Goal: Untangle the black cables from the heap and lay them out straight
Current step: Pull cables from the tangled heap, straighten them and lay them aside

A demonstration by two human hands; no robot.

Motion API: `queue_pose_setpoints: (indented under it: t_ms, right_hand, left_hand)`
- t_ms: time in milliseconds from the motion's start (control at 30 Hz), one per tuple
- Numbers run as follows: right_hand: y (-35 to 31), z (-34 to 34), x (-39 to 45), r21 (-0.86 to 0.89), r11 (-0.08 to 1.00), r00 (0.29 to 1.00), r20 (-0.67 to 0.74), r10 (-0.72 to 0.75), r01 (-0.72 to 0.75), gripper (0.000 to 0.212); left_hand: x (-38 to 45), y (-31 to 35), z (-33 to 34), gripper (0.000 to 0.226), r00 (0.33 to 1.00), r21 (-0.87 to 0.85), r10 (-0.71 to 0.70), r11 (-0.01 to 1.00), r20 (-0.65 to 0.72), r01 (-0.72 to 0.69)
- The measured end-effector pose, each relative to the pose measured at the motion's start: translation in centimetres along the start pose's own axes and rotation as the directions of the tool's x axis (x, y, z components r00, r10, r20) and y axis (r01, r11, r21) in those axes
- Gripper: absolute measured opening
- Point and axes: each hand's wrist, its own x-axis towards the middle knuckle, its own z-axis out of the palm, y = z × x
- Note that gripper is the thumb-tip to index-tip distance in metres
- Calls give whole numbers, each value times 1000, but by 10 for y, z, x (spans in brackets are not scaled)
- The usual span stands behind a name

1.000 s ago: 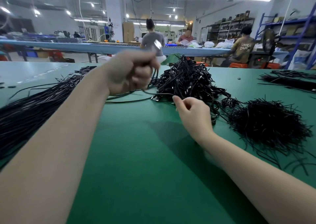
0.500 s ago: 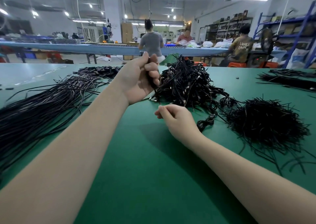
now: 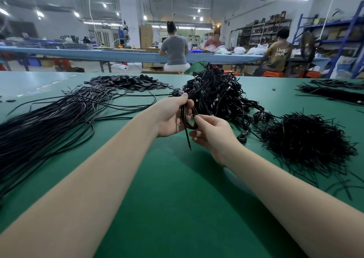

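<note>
A tall heap of tangled black cables [image 3: 218, 94] stands on the green table [image 3: 177, 198] just beyond my hands. My left hand [image 3: 171, 117] grips a coiled black cable [image 3: 188, 119] in front of the heap, with one loose end hanging down toward the table. My right hand [image 3: 212, 133] pinches the lower loop of that same coil with thumb and fingers. A long spread of straightened black cables [image 3: 49, 123] lies to the left.
A bristly pile of short black ties [image 3: 307, 141] sits at the right, and one small coiled bundle [image 3: 242, 136] lies beside my right hand. Flat black pieces [image 3: 128, 83] are piled at the back left. More cables [image 3: 334, 92] lie far right. People work at a far bench.
My left hand came down from near the heap's top toward the table, holding a coil. My right hand rose from the table and took hold of the coil's lower loop.
</note>
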Motion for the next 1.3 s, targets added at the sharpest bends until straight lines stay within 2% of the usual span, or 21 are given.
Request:
queue_pose_setpoints:
  t_ms: [67,167,267,400,500,633,700,767,800,1067,1133,1233,1300]
  right_hand:
    - [1,0,1,-27,1000,1000,-1,3,-3,10]
    - [0,0,2,-76,997,1000,18,15,-13,15]
    - [0,2,0,-189,982,995,95,10,8,26]
    - [3,7,-2,-379,914,982,167,-88,146,30]
    - [1,6,-2,-573,780,968,158,-196,251,31]
    - [0,7,-4,-683,682,966,188,-180,260,24]
    - [2,9,-6,-787,573,973,157,-171,228,28]
    - [4,8,-7,-888,410,972,140,-191,208,33]
    - [4,6,-8,-906,370,970,141,-199,208,34]
    - [6,4,-8,-911,369,975,123,-185,185,28]
    - [7,1,-5,-947,262,969,130,-212,184,20]
    - [9,-7,-1,-985,15,929,159,-335,174,13]
    - [11,-12,1,-982,-112,894,183,-410,150,9]
  left_hand:
    - [1,-2,0,39,1000,-3,1,1000,-17,-1]
    - [2,-4,2,40,999,-183,1,983,33,5]
    - [3,-7,5,39,999,-252,-7,968,42,17]
    - [4,-11,9,36,1000,-218,-7,976,-7,5]
    - [6,-13,12,35,998,-160,22,987,-60,-31]
    - [10,-22,18,36,990,-35,67,997,-124,-71]
    - [10,-27,22,37,984,-7,84,996,-155,-86]
    - [9,-32,25,37,978,18,102,995,-184,-100]
    - [9,-35,27,37,975,14,118,993,-186,-118]
    - [13,-45,26,37,954,54,280,960,-106,-276]
    - [13,-45,24,38,955,81,282,958,-94,-275]
    - [12,-43,16,36,971,90,232,970,-51,-227]
    - [11,-45,10,30,966,153,235,964,-106,-218]
